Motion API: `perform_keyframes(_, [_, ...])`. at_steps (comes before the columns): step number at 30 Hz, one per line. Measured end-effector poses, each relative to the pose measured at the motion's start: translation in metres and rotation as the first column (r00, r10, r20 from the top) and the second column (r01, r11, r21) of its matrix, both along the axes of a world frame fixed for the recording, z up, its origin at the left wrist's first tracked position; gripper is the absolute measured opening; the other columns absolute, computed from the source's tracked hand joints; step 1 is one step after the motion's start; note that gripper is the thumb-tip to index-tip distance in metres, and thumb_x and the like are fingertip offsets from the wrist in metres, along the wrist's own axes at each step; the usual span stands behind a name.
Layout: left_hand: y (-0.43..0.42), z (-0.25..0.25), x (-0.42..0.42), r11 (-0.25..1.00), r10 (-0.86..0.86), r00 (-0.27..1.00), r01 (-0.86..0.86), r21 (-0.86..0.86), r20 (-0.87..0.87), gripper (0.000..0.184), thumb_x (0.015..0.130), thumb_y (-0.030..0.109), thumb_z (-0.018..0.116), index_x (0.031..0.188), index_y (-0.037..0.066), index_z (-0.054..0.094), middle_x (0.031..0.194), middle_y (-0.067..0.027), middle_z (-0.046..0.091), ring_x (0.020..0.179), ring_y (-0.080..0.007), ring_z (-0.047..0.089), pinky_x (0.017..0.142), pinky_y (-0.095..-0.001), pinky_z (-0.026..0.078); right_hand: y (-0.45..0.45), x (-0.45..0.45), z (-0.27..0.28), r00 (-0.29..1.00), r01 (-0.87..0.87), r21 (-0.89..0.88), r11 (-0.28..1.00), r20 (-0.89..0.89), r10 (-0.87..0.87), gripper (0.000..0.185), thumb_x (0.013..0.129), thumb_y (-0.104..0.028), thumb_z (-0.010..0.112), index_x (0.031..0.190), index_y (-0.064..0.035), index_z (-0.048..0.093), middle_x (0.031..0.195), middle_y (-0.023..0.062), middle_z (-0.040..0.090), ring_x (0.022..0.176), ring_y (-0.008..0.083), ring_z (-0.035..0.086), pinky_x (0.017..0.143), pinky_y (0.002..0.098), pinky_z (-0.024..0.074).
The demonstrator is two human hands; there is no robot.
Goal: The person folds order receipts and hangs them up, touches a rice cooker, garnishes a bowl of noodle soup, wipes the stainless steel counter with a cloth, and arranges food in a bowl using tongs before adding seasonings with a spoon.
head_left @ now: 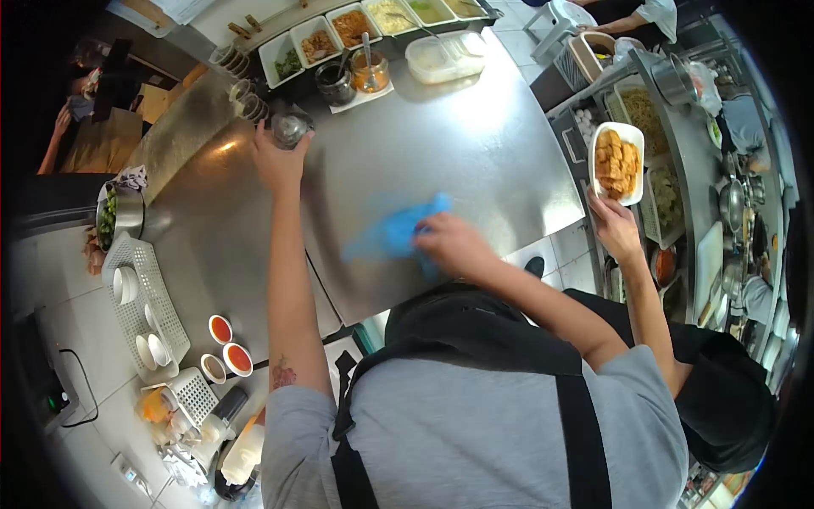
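Note:
My left hand [280,161] reaches far forward, fingers wrapped round a small clear glass or jar [291,129] near the back of the steel counter. Closer to my body, my right hand [454,242] grips a blue cloth [392,234] against the counter top [475,161]; cloth and fingers are smeared by motion. Ahead, a dark jar [336,83] and a jar of orange sauce with a spoon [370,71] stand on a white cloth. A lidded plastic tub [445,58] sits to their right.
A co-worker's hand [615,225] at my right holds a white dish of orange-brown food [618,163] beside a shelf rack [678,144]. White food trays [315,41] line the back. Bowls of red sauce [238,360] and a white perforated basket [148,288] are at left.

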State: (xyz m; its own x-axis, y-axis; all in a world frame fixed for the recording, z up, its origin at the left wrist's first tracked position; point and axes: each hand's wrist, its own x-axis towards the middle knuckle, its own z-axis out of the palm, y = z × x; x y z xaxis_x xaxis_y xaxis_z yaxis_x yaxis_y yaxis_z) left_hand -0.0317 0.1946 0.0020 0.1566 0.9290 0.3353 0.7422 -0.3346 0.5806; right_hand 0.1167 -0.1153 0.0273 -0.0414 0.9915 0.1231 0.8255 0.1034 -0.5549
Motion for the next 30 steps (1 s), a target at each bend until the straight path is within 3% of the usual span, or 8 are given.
perform_keyframes(1, [-0.010, 0.004, 0.000, 1.000, 0.005, 1.000, -0.005, 0.015, -0.004, 0.082, 0.061, 0.040, 0.084, 0.126, 0.002, 0.051, 0.122, -0.0165, 0.051, 0.108, -0.0285, 0.054, 0.089, -0.0376, 0.045, -0.002, -0.010, -0.004, 0.992, -0.101, 0.110, 0.989, 0.081, 0.092, 0.017, 0.081, -0.010, 0.054, 0.093, -0.0128, 0.066, 0.099, 0.0110, 0.060, 0.095, 0.0293, 0.057, 0.080, 0.0388, 0.0482])
perform_keyframes(5, [-0.069, 0.008, -0.025, 0.992, -0.086, 0.992, 0.095, -0.089, 0.093, 0.072, 0.070, 0.035, 0.080, 0.128, 0.005, 0.050, 0.118, -0.0144, 0.049, 0.100, -0.0258, 0.054, 0.085, -0.0382, 0.045, -0.051, 0.029, -0.015, 0.932, 0.343, -0.220, 0.913, -0.045, -0.361, 0.023, 0.081, -0.005, 0.052, 0.100, -0.0105, 0.062, 0.101, 0.0145, 0.058, 0.094, 0.0333, 0.058, 0.081, 0.0414, 0.0477])
perform_keyframes(7, [-0.106, -0.004, -0.041, 0.974, -0.200, 0.968, 0.213, -0.073, 0.150, 0.059, 0.076, 0.029, 0.076, 0.126, 0.007, 0.053, 0.113, -0.0128, 0.050, 0.096, -0.0238, 0.054, 0.082, -0.0370, 0.045, -0.115, 0.065, -0.025, 0.607, 0.680, -0.509, 0.527, -0.011, -0.794, 0.033, 0.084, -0.006, 0.050, 0.117, -0.0069, 0.053, 0.107, 0.0187, 0.057, 0.097, 0.0395, 0.058, 0.082, 0.0451, 0.0473])
perform_keyframes(8, [-0.128, 0.003, -0.046, 0.962, -0.193, 0.973, 0.213, -0.173, 0.129, 0.052, 0.076, 0.024, 0.075, 0.121, 0.007, 0.056, 0.110, -0.0115, 0.052, 0.096, -0.0233, 0.053, 0.083, -0.0350, 0.045, -0.137, 0.071, -0.016, 0.486, 0.827, -0.461, 0.322, 0.299, -0.821, 0.033, 0.088, -0.012, 0.047, 0.120, -0.0068, 0.049, 0.109, 0.0183, 0.057, 0.099, 0.0381, 0.058, 0.083, 0.0461, 0.0471])
perform_keyframes(10, [-0.169, 0.012, -0.056, 0.936, -0.167, 0.974, 0.206, -0.284, 0.155, 0.041, 0.078, 0.018, 0.072, 0.114, 0.007, 0.060, 0.106, -0.0091, 0.054, 0.095, -0.0221, 0.054, 0.081, -0.0316, 0.045, -0.168, 0.098, -0.024, 0.361, 0.905, -0.369, 0.210, 0.410, -0.837, 0.033, 0.085, -0.014, 0.050, 0.117, -0.0062, 0.051, 0.106, 0.0179, 0.057, 0.098, 0.0372, 0.058, 0.083, 0.0453, 0.0471])
perform_keyframes(18, [-0.215, -0.001, -0.011, 0.829, -0.190, 0.870, 0.391, -0.401, 0.456, 0.026, 0.093, 0.023, 0.054, 0.109, 0.006, 0.065, 0.091, -0.0089, 0.063, 0.081, -0.0220, 0.060, 0.075, -0.0326, 0.047, -0.118, 0.154, -0.025, 0.689, 0.642, -0.493, 0.588, 0.034, -0.724, 0.037, 0.074, -0.024, 0.065, 0.105, -0.0042, 0.060, 0.097, 0.0164, 0.059, 0.092, 0.0338, 0.059, 0.080, 0.0421, 0.0470])
perform_keyframes(23, [-0.201, 0.015, 0.064, 0.705, -0.475, 0.815, 0.578, -0.410, 0.332, 0.037, 0.097, 0.032, 0.041, 0.115, 0.009, 0.064, 0.081, -0.0118, 0.066, 0.079, -0.0251, 0.063, 0.075, -0.0367, 0.048, -0.181, 0.129, -0.034, 0.899, 0.346, -0.794, 0.500, 0.128, -0.418, 0.042, 0.067, -0.030, 0.074, 0.097, -0.0029, 0.065, 0.091, 0.0154, 0.059, 0.088, 0.0316, 0.060, 0.078, 0.0401, 0.0470])
perform_keyframes(30, [-0.191, 0.003, 0.111, 0.667, -0.493, 0.846, 0.517, -0.537, 0.203, 0.044, 0.097, 0.023, 0.040, 0.136, 0.002, 0.043, 0.074, -0.0073, 0.065, 0.055, -0.0134, 0.058, 0.058, -0.0293, 0.049, -0.236, 0.096, -0.030, 0.778, 0.450, -0.655, 0.607, -0.045, -0.626, 0.043, 0.064, -0.031, 0.081, 0.091, -0.0001, 0.067, 0.085, 0.0143, 0.062, 0.084, 0.0251, 0.061, 0.076, 0.0342, 0.0470])
